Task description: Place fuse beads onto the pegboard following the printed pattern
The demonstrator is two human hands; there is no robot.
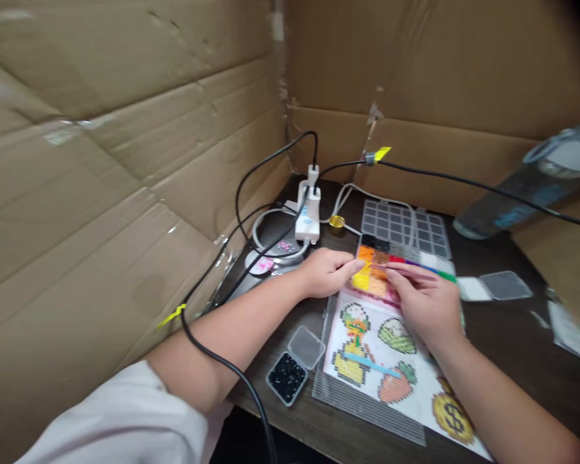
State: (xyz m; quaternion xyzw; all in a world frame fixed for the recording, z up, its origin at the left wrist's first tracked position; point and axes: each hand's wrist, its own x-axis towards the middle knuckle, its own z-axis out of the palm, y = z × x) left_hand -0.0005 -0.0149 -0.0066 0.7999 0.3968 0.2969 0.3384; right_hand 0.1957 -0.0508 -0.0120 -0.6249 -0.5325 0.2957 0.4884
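My left hand (327,270) rests on the dark table with its fingers closed, fingertips touching the near left edge of a bead box (379,274) full of orange, yellow, red and other coloured beads. My right hand (428,303) is closed in a pinch on thin pink tweezers (408,270) whose tip points left over the orange beads. Below the hands lies a clear pegboard (348,403) over a pattern sheet (391,361) with pixel pictures; a few beads sit on the left figure.
A small open case of black beads (287,377) sits left of the pegboard. A white power strip (308,216) with black cables stands behind, beside a clear box lid (406,225). Cardboard walls (125,161) enclose the table; a water bottle (526,187) lies right.
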